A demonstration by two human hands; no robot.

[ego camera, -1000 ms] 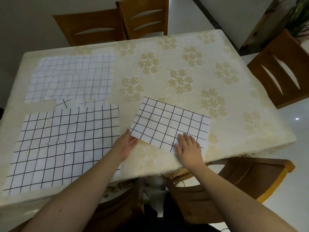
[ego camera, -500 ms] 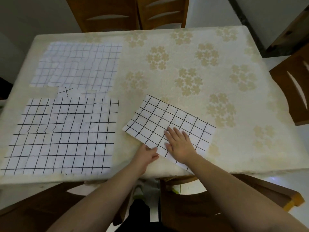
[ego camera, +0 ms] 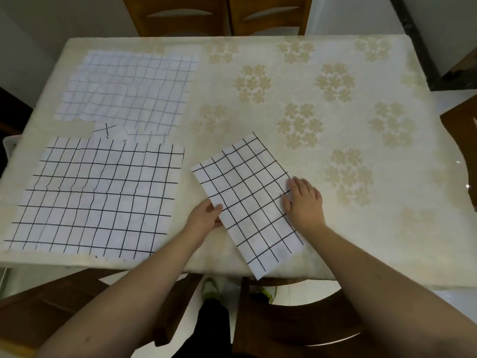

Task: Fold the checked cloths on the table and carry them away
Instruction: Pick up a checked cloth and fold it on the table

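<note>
A folded white cloth with a black grid (ego camera: 247, 202) lies slanted near the table's front edge, one corner hanging over it. My left hand (ego camera: 206, 219) grips its left edge, thumb on top. On the cloth's right edge rests my right hand (ego camera: 304, 200), flat with straight fingers. A larger black-checked cloth (ego camera: 98, 197) lies spread flat at the front left. Behind it is a paler checked cloth (ego camera: 129, 89), also spread out, its near edge partly under a small scrap.
The table (ego camera: 348, 228) wears a cream tablecloth with beige flower prints. Wooden chairs stand at the far side (ego camera: 219, 14), at the right (ego camera: 462, 130) and tucked under the near edge (ego camera: 296, 319).
The folded cloth has turned clockwise and slid toward the front edge, a corner now hanging over. My left hand moved onto its left edge and my right hand shifted to its right edge.
</note>
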